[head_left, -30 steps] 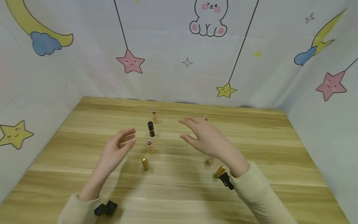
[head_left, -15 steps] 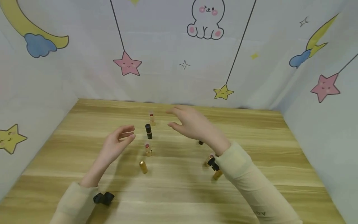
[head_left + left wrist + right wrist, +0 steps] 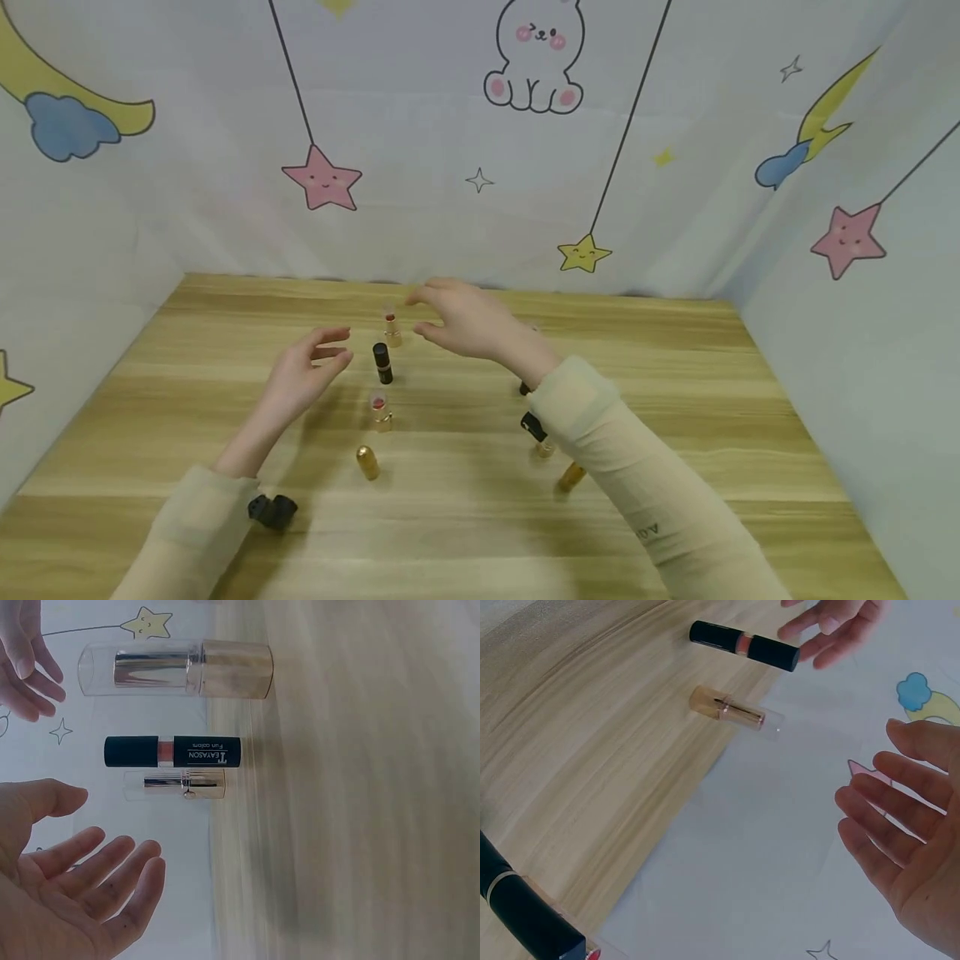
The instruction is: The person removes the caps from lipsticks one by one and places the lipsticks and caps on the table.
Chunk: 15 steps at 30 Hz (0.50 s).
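Note:
My left hand (image 3: 303, 367) hovers empty above the table, fingers slightly bent, left of a black lipstick tube (image 3: 382, 363) standing upright. Behind that tube stands a gold lipstick with a clear cap (image 3: 393, 331); my right hand (image 3: 472, 321) is in the air just right of it, also empty, with fingers extended. Nearer to me are another clear-capped lipstick (image 3: 381, 414) and a gold bullet-shaped tube (image 3: 367, 462). In the left wrist view, the black tube (image 3: 172, 751) has a reddish band and white lettering. Neither hand touches a lipstick.
More tubes stand to the right, partly hidden by my right arm: a gold one (image 3: 572, 477), a gold base (image 3: 544, 448) and a black one (image 3: 525, 388). White printed cloth (image 3: 420, 217) encloses the wooden table (image 3: 450, 533) at the back and sides.
My right hand has moved left from above the right-hand tubes toward the far-left lipstick. My left hand has shifted slightly farther from me. The head view has turned a little; the tubes stay standing.

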### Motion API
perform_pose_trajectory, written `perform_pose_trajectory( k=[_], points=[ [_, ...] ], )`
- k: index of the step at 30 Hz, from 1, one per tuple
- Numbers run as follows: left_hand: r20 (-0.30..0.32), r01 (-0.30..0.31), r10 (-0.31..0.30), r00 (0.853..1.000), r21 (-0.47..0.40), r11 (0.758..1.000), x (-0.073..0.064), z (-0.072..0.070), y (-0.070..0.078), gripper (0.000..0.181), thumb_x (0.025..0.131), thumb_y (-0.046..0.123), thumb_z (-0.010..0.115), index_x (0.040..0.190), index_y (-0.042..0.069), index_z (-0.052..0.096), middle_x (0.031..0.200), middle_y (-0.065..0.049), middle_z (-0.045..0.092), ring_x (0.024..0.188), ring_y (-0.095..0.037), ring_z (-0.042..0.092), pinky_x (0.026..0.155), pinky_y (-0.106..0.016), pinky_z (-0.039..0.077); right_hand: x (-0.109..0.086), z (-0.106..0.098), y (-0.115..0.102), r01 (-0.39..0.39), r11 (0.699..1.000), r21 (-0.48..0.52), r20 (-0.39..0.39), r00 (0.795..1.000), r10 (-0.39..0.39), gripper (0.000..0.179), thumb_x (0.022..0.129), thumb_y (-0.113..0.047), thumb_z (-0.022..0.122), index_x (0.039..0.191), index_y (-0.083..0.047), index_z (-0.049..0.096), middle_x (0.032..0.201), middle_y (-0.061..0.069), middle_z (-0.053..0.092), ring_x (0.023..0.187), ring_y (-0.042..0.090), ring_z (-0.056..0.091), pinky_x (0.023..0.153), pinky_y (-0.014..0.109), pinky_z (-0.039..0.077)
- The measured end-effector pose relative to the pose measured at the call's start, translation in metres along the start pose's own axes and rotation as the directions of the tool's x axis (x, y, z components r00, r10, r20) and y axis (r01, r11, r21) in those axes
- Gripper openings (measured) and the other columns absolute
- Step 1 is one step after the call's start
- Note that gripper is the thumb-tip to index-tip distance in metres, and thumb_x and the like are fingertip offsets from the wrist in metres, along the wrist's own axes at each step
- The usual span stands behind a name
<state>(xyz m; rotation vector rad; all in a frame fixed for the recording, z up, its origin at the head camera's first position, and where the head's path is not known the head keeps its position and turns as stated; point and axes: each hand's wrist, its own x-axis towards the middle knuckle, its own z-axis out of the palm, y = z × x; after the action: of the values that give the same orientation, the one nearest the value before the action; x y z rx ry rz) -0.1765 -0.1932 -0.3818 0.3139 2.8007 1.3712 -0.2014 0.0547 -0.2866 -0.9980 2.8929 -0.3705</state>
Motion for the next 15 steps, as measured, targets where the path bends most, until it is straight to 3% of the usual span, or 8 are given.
perform_pose_trajectory(
  k=[3, 7, 11, 15],
  points=[
    [0.009, 0.005, -0.005, 1.000, 0.014, 1.000, 0.010, -0.004, 0.000, 0.046, 0.098, 0.022, 0.054, 0.138, 0.002, 0.046, 0.139, -0.022, 0.052, 0.120, -0.041, 0.056, 0.090, -0.054, 0.051, 0.010, -0.001, 0.002, 0.006, 1.000, 0.010, -0.001, 1.000, -0.006, 0.039, 0.096, -0.029, 0.058, 0.132, -0.015, 0.056, 0.132, 0.001, 0.059, 0.118, 0.017, 0.058, 0.097, 0.033, 0.049],
    [0.051, 0.030, -0.028, 0.998, -0.033, 0.999, 0.025, -0.004, 0.000, 0.047, 0.098, 0.021, 0.055, 0.140, 0.002, 0.044, 0.140, -0.022, 0.050, 0.121, -0.041, 0.055, 0.093, -0.053, 0.050, 0.024, 0.002, 0.006, 0.005, 0.999, 0.039, -0.010, 1.000, -0.005, 0.037, 0.095, -0.025, 0.060, 0.130, -0.013, 0.057, 0.130, 0.002, 0.060, 0.118, 0.018, 0.057, 0.098, 0.033, 0.048],
    [0.105, 0.083, -0.075, 0.992, -0.075, 0.994, 0.034, -0.001, -0.006, 0.049, 0.098, 0.020, 0.054, 0.141, 0.000, 0.042, 0.141, -0.024, 0.048, 0.122, -0.042, 0.055, 0.094, -0.049, 0.050, 0.037, 0.015, 0.011, 0.023, 0.999, 0.049, -0.005, 1.000, -0.023, 0.036, 0.094, -0.022, 0.061, 0.129, -0.011, 0.058, 0.129, 0.005, 0.060, 0.119, 0.019, 0.056, 0.099, 0.032, 0.047],
    [0.126, 0.089, -0.080, 0.989, -0.068, 0.994, 0.040, 0.002, -0.014, 0.050, 0.097, 0.019, 0.056, 0.141, -0.001, 0.042, 0.140, -0.026, 0.048, 0.122, -0.043, 0.054, 0.091, -0.046, 0.053, 0.048, 0.028, 0.013, 0.020, 0.998, 0.054, -0.009, 1.000, -0.019, 0.036, 0.095, -0.022, 0.060, 0.129, -0.011, 0.058, 0.130, 0.005, 0.060, 0.117, 0.019, 0.058, 0.098, 0.032, 0.048]
  ],
)
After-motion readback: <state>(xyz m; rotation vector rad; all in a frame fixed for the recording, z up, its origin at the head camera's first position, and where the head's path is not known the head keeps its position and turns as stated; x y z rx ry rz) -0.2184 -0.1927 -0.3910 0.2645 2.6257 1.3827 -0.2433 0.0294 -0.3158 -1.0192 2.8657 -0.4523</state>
